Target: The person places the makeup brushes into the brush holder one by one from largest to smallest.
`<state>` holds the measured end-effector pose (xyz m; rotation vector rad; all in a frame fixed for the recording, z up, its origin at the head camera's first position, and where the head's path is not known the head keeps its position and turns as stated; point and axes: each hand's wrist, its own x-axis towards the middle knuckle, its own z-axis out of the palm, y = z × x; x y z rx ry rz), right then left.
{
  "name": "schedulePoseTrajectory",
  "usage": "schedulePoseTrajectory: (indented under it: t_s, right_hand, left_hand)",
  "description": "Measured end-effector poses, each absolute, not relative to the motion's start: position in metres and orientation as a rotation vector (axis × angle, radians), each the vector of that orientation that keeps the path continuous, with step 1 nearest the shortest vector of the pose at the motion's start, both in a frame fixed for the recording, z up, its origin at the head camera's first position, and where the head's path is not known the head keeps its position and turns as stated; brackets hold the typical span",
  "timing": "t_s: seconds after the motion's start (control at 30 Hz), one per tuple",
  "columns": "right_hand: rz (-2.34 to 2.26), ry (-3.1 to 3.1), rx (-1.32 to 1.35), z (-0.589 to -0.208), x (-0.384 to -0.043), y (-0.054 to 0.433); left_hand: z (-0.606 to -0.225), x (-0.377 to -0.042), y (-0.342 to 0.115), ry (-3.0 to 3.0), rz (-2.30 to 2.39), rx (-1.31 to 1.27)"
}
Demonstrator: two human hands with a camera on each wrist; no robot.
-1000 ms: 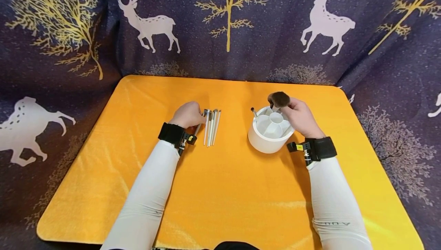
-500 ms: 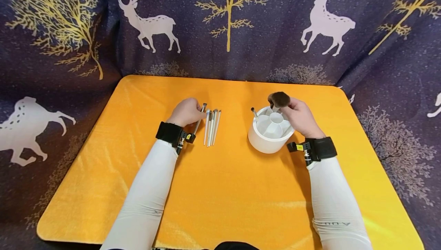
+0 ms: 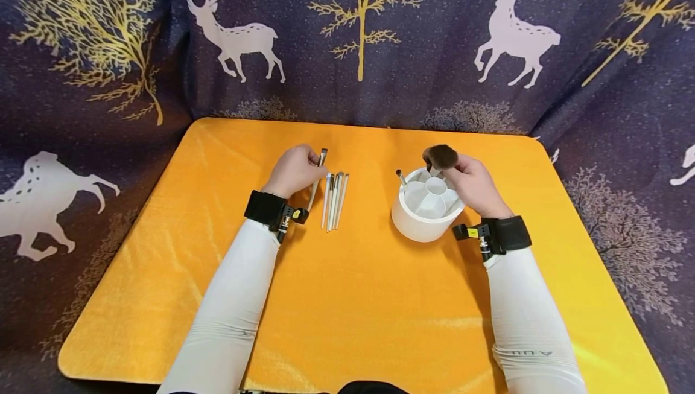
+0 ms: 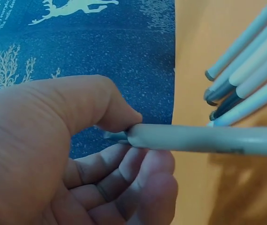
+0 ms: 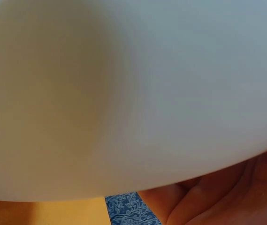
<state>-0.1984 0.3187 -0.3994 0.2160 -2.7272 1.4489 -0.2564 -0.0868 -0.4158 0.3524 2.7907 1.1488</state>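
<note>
Sorting's barely started: two brushes in the holder (image 3: 420, 219), left hand (image 3: 295, 171) pinching one brush (image 3: 317, 178), right hand (image 3: 473, 184) gripping the fluffy brush (image 3: 441, 157), four more (image 3: 335, 200) waiting.

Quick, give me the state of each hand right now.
Left hand: pinching a thin brush, lifted beside the row.
Right hand: gripping the fluffy brush at the white holder.

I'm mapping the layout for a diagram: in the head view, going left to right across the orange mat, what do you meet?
Left hand → the brush it holds → row of brushes → white holder → right hand.
</note>
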Motion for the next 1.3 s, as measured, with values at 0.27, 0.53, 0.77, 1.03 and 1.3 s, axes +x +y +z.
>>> schedulePoseTrajectory:
  t_s: [0.27,0.53,0.77,1.03,1.3]
  right_hand:
    - [1.443,-2.724,0.200,-0.399,-0.195,0.317]
    - [1.445,-2.721,0.214,-0.400,-0.197,0.317]
    - [1.469,-2.721,0.225,-0.400,-0.198,0.317]
    - [1.473,-2.727,0.200,-0.400,-0.197,0.317]
    - [1.457,-2.726,0.202,-0.399,-0.197,0.316]
  left_hand:
    - [-0.407,-0.252,-0.085,2.782,1.312,0.406]
    - [-0.397,-0.248,-0.082,2.733,1.470,0.437]
    - [-0.393,-0.249,-0.078,2.724,1.593,0.458]
    - [-0.385,-0.247,-0.070,2.655,1.748,0.520]
    - [-0.377,-0.245,-0.063,2.618,1.816,0.584]
